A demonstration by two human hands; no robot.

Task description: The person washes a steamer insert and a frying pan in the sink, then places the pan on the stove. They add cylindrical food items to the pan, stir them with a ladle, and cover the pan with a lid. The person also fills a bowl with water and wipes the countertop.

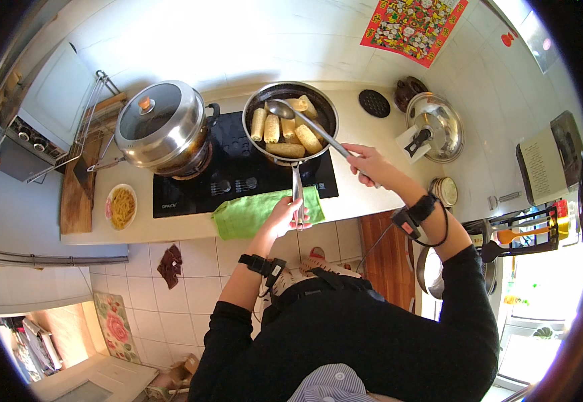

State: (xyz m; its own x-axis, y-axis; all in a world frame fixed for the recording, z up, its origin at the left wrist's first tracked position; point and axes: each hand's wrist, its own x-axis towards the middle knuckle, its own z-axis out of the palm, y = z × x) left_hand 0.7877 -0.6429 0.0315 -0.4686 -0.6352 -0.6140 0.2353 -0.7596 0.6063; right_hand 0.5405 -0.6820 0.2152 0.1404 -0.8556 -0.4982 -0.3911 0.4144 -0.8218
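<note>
My left hand (287, 217) grips the metal handle of a frying pan (334, 116) on the right side of the black cooktop. Several golden cylindrical food rolls (271, 129) lie in the pan, some upon others. In my right hand (369, 165) is the long handle of a metal ladle (316, 127). Its bowl hangs over the rolls at the upper left of the pan. Beneath the pan handle, a green cloth (241, 216) drapes over the counter's front edge.
A large lidded steel wok (163, 128) occupies the left of the cooktop (233, 151). Beyond it are a plate of yellow strips (122, 207) and a wooden board (76, 201). A steel lid (442, 131) and a black round trivet (374, 103) are at right.
</note>
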